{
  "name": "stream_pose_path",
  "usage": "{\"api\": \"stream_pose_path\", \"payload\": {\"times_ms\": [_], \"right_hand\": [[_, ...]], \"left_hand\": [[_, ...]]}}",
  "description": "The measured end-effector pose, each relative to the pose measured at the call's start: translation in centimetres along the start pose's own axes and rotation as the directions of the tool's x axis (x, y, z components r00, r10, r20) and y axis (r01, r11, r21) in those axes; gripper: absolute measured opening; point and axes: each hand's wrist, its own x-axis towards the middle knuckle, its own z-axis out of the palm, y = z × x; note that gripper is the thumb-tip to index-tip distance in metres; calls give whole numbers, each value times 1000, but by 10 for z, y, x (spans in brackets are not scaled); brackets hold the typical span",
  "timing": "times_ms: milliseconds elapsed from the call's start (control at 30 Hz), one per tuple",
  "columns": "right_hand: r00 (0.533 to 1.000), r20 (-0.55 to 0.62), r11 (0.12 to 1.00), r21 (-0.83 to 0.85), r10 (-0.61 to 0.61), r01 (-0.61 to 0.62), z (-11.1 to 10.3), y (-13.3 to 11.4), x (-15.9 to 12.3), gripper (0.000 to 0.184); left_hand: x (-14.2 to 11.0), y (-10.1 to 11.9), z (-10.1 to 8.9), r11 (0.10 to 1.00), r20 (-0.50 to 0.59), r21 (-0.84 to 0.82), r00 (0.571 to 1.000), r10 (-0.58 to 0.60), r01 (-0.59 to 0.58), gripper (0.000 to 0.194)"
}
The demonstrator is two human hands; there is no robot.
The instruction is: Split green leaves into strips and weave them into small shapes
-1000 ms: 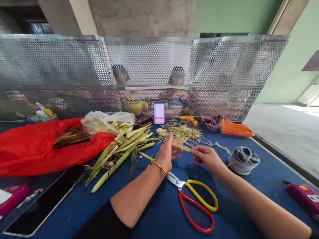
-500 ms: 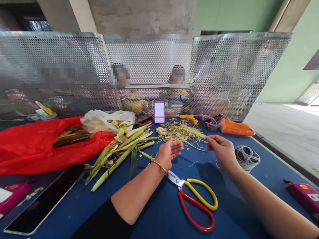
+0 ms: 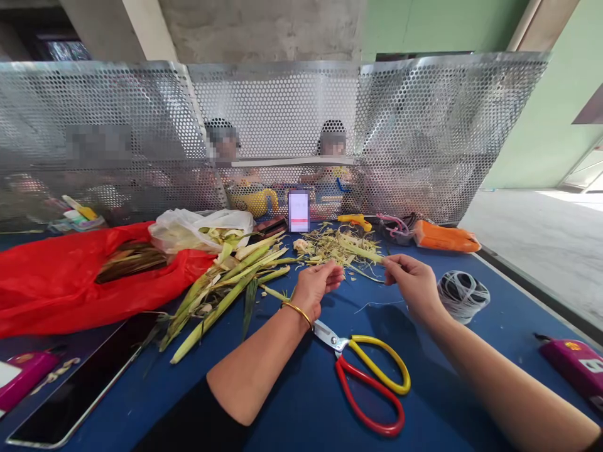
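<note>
My right hand point(image 3: 413, 280) is closed in a pinch on one end of a pale green leaf strip point(image 3: 362, 251) that points toward the pile of leaf scraps point(image 3: 336, 246). My left hand point(image 3: 315, 286), with a gold bangle on the wrist, hovers just left of it with fingers curled together; what they hold, if anything, is too small to see. A thin white thread point(image 3: 372, 306) lies on the blue table point(image 3: 292, 402) below my right hand. Red-and-yellow scissors point(image 3: 372, 376) lie shut by my left wrist.
A heap of long green leaves point(image 3: 226, 282) lies left of my hands, beside a red bag point(image 3: 61, 279) and a white plastic bag point(image 3: 198, 229). A thread spool point(image 3: 462, 292), an orange object point(image 3: 445, 238), a standing phone point(image 3: 298, 211) and a tablet point(image 3: 80, 383) are around. Two people sit behind the perforated metal screen point(image 3: 424, 138).
The leaf strip left my left hand; my right hand carried it up and to the right. My left hand opened, then curled its fingers together.
</note>
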Motion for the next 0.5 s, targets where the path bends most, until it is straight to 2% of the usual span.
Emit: {"api": "stream_pose_path", "payload": {"times_ms": [100,167,233,367,500], "right_hand": [[1000,-9,1000,-6,3,-3,0,0,0,25],[1000,-12,1000,-6,8,-8,0,0,0,25],[1000,-10,1000,-7,11,-11,1,0,0,25],[1000,2,1000,-19,10,-10,2,-1,-1,27],[1000,13,999,-40,7,-6,2,-1,-2,28]], "left_hand": [[0,0,-2,999,53,10,998,-31,30,47],[2,1,-3,998,58,20,997,-55,54,55],[3,2,-4,997,40,30,997,-66,65,50],[4,3,-2,997,17,42,998,-66,65,22],[3,3,-2,998,5,46,999,-53,53,22]]}}
